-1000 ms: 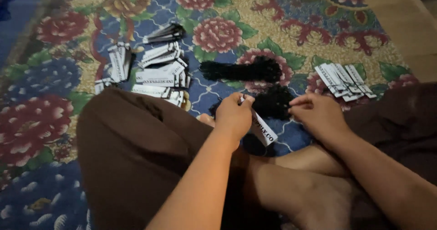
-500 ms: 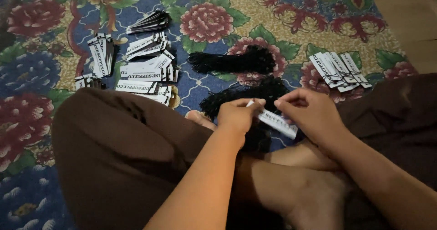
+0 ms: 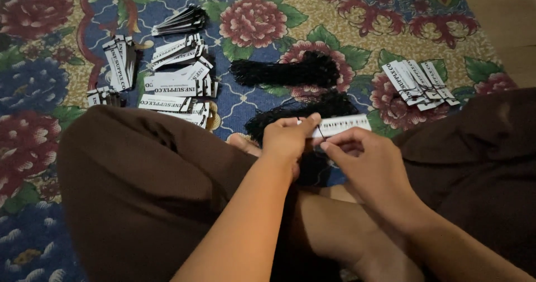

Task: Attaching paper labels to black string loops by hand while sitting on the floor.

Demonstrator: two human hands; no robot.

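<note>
Left hand [image 3: 287, 140]: you pinch the black cord [image 3: 321, 132] at the tag [image 3: 340, 124].
Right hand [image 3: 371, 162]: fingertips pressed on cord below tag.
Change: tag lifted level since a second ago; threading under way.
Tag: between hands, over cord pile [image 3: 296, 114].

The white tag [image 3: 340, 124] now lies level between both hands, turned from its earlier downward slant below the left hand [image 3: 287, 140].

The left hand [image 3: 288, 140] reaches forward from a bare forearm, its fingers curled and thumb pressed against the fingertips in a pinch. The right hand [image 3: 368, 162] comes from the right side, palm turned down, its thumb and index finger also pinched. Both hands almost touch.
</note>
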